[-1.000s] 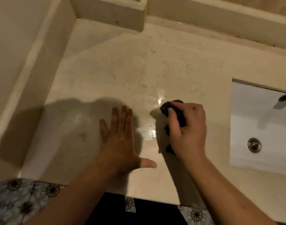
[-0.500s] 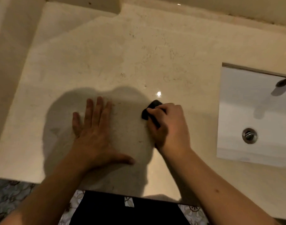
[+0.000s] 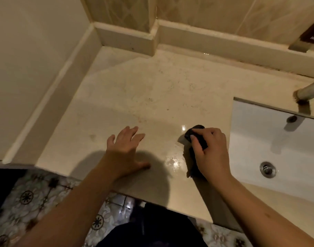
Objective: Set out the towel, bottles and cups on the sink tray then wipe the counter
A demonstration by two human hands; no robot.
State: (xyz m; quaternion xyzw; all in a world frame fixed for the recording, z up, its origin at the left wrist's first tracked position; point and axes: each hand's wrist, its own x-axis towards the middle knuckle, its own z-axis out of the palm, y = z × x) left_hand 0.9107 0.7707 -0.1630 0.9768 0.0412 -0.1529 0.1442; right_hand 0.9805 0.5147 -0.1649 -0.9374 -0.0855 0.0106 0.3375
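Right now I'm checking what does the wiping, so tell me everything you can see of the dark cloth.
The dark cloth is black and soft-looking, bunched into a small wad. The right hand is closed over it, pressing it onto the beige counter, so only a rounded end past the fingertips and a strip below the thumb show. It sits near the counter's front, left of the white sink, beside a wet, shiny patch. The left hand lies flat, apart from it. Its full size is hidden.
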